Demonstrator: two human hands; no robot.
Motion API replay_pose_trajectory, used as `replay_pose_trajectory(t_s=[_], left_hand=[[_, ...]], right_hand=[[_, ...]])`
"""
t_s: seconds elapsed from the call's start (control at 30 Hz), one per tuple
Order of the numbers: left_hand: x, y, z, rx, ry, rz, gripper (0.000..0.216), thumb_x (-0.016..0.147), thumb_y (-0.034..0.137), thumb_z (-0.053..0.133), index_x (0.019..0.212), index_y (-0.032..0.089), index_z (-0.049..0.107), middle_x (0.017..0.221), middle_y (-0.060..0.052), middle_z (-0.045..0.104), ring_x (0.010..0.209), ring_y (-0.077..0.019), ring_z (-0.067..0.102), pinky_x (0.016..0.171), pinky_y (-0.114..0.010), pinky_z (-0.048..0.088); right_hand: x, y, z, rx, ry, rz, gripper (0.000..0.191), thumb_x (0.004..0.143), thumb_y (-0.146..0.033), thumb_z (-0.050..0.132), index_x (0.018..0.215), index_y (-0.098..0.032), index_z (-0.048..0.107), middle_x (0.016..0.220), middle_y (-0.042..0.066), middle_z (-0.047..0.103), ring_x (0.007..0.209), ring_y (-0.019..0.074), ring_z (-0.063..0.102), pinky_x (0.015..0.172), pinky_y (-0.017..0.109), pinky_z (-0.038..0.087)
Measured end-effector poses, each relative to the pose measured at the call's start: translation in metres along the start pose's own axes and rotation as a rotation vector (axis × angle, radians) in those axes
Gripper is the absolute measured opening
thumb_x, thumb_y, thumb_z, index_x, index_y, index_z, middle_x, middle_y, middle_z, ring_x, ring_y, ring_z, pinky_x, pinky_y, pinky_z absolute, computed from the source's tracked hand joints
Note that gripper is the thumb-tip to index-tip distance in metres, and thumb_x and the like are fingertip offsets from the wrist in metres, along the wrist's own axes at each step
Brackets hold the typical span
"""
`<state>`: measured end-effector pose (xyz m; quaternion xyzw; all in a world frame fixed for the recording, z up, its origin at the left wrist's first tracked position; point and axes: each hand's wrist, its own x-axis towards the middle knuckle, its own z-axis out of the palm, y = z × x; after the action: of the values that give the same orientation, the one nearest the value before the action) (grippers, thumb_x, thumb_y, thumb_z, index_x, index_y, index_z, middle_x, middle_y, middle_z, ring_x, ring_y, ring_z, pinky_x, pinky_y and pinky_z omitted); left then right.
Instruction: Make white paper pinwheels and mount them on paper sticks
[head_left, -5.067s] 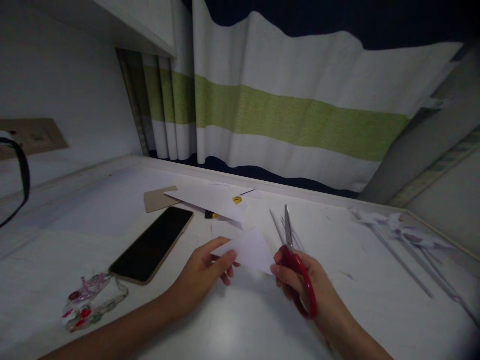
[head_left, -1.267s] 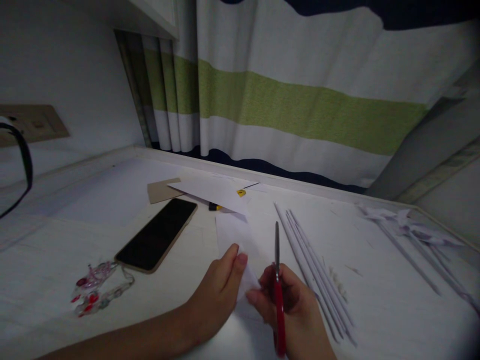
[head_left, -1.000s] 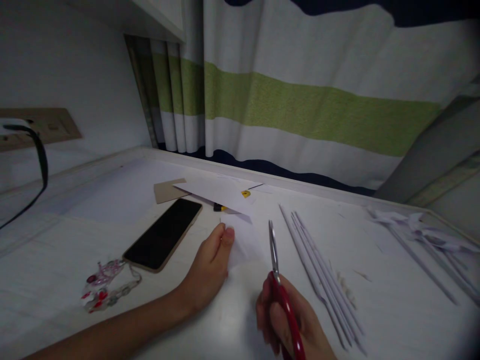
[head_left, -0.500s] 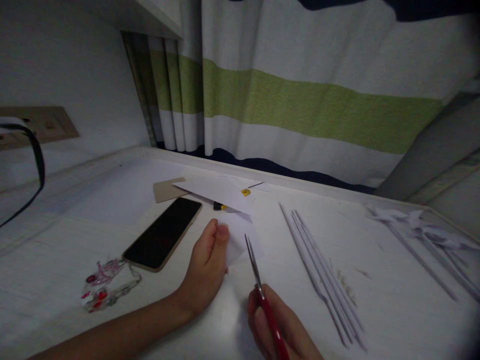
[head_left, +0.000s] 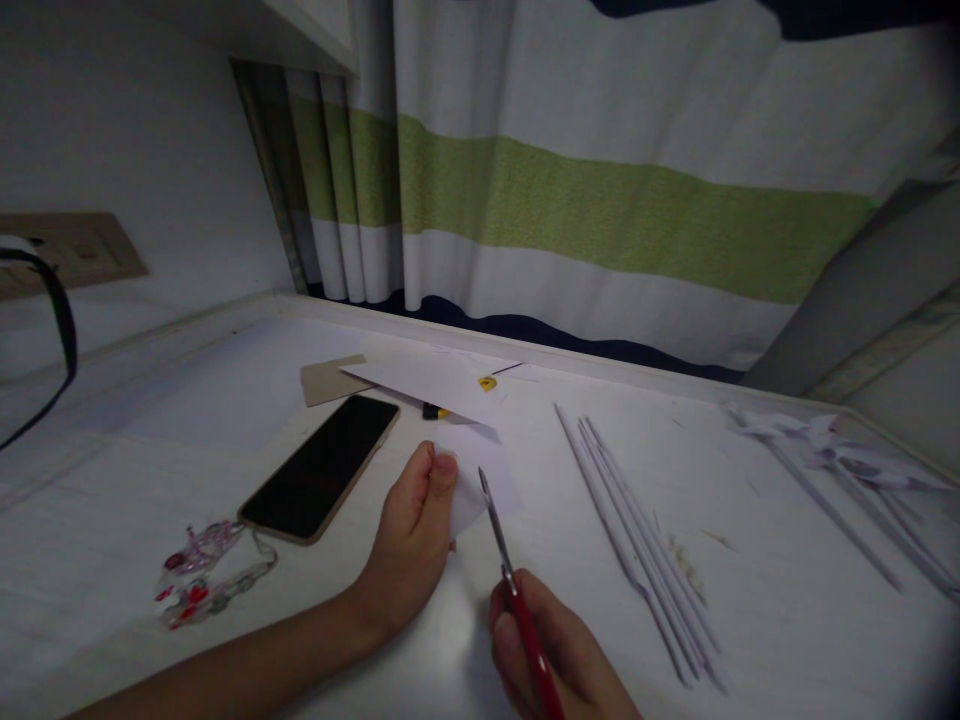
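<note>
Dim greyish lt w/ soft glare on tabletop (head_left: 444, 640), faint shadow nr R hand (head_left: 579, 655), darkened R corners

The right hand (head_left: 556, 645) has released the paper (head_left: 465, 505); its scissors (head_left: 527, 625) now lean leftward.

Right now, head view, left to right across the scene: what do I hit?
Black cable → bead charm → phone → left hand → scissors → rolled paper sticks → folded paper pieces.
</note>
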<state>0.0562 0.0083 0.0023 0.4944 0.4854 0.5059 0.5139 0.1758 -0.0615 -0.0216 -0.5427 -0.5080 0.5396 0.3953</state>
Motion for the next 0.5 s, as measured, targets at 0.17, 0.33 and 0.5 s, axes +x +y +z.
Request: replay_pose_trajectory(t_s=[0.17,0.33,0.5], left_hand=[[0.0002,-0.0011,0.0001,-0.043,-0.023,-0.011,0.03,0.081,0.047,0.038,0.067,0.021,0.035,0.052,0.009,0.035,0.042,-0.0054,0.036,0.033,-0.01,0.033],[0.001,-0.0039,0.0006,-0.023,0.004,0.026,0.029,0.082,0.046,0.038,0.068,0.021,0.036,0.052,0.009,0.034,0.043,-0.0049,0.037,0.034,-0.009,0.035],[0.0007,-0.0049,0.0011,-0.03,0.006,0.038,0.029,0.083,0.046,0.037,0.069,0.021,0.038,0.051,0.009,0.035,0.04,-0.0039,0.036,0.033,-0.008,0.034]], right_hand=[[-0.0001,-0.0014,-0.0002,-0.014,-0.008,0.0,0.042,0.068,-0.062,0.047,0.063,-0.02,0.044,0.054,-0.005,0.035,0.048,0.0102,0.031,0.041,0.02,0.028],[-0.0006,-0.0067,-0.0028,-0.057,-0.049,0.082,0.04,0.068,-0.059,0.05,0.066,-0.019,0.045,0.053,-0.006,0.035,0.045,0.0089,0.031,0.04,0.019,0.027],[0.0,-0.0076,-0.003,-0.089,-0.073,0.08,0.039,0.071,-0.057,0.048,0.064,-0.019,0.043,0.051,-0.006,0.036,0.044,0.0091,0.033,0.04,0.02,0.027]])
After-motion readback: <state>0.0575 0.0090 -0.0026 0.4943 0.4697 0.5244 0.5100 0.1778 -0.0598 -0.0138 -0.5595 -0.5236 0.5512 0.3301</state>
